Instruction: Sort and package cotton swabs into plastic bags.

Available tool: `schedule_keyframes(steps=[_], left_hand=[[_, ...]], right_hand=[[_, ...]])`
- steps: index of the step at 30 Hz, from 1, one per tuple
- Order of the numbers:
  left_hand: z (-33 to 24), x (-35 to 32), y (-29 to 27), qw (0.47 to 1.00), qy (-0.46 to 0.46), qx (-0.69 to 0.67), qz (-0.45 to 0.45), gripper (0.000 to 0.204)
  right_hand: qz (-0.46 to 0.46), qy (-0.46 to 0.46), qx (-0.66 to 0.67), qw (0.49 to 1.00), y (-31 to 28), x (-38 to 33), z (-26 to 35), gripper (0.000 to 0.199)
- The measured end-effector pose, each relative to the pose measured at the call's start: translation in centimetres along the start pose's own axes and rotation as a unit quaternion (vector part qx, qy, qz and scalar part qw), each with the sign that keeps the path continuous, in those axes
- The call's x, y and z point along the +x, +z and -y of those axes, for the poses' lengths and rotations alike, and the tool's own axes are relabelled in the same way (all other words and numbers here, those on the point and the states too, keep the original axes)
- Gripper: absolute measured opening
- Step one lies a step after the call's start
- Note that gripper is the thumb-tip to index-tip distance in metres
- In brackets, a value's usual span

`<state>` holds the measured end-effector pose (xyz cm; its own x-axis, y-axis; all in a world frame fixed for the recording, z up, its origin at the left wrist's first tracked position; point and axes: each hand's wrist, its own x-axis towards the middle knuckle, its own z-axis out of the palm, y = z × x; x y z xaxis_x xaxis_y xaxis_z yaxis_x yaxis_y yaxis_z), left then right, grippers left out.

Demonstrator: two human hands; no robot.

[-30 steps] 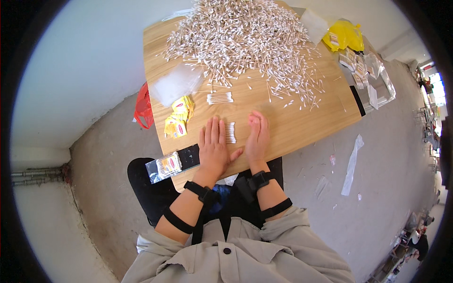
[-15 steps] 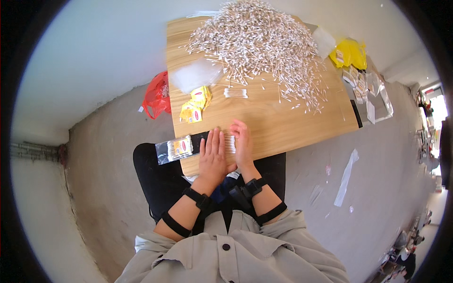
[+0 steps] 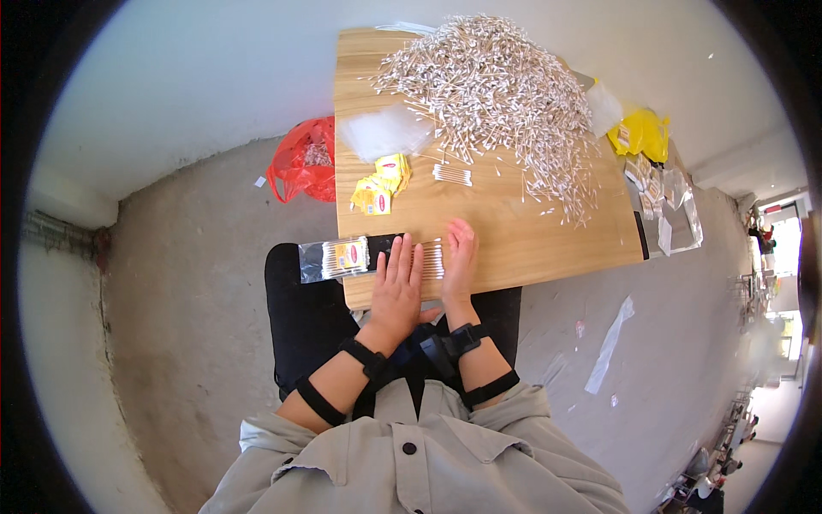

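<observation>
At the table's near edge, my left hand (image 3: 396,287) lies flat, fingers stretched out, over the end of a black strip (image 3: 385,247) and the left side of a row of cotton swabs (image 3: 434,259). My right hand (image 3: 460,264) stands on its edge at the right end of that row, fingers extended and slightly bent, gripping nothing. Left of my left hand, a clear plastic bag (image 3: 313,262) with swabs and a yellow card (image 3: 349,254) in it lies on the strip and hangs past the table edge. Part of the row is hidden under my left hand.
A big heap of loose swabs (image 3: 505,94) covers the table's far part. Nearer lie a small swab row (image 3: 452,175), yellow cards (image 3: 377,193) and clear bags (image 3: 385,133). A red bag (image 3: 304,167) is at the left; a yellow bag (image 3: 642,134) at the right.
The whole view has shifted, so the table appears farther right. My left hand's fingers are spread a little more, and more of the swab row shows between my hands.
</observation>
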<state>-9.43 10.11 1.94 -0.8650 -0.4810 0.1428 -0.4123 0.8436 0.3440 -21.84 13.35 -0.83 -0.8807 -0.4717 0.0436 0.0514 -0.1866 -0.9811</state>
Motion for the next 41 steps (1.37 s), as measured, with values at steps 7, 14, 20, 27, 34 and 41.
schedule_keyframes(steps=[7,14,20,27,34,41], left_hand=[[-0.1,0.1,0.3,0.998,-0.050,0.019,0.021,0.115],[0.1,0.2,1.0,0.998,-0.034,0.051,0.002,0.083],[0.5,0.0,0.9,0.997,-0.050,0.050,0.006,0.085],[0.6,0.3,-1.1,0.993,-0.061,0.060,0.079,0.121],[0.8,0.4,-0.9,0.995,-0.056,0.036,0.073,0.125],[1.2,0.6,-0.3,0.994,-0.106,0.014,0.031,0.125]], right_hand=[[0.121,-0.033,-0.081,0.989,0.2,-0.9,-0.8,0.046],[0.044,-0.006,0.003,0.999,0.1,-1.0,-2.0,0.043],[0.046,0.031,0.027,0.998,1.5,-1.0,-0.8,0.042],[0.110,-0.065,-0.383,0.915,-0.3,1.2,1.7,0.037],[0.212,0.003,-0.448,0.869,-1.3,4.0,1.8,0.029],[-0.046,0.108,0.030,0.993,-0.5,3.3,-0.6,0.037]])
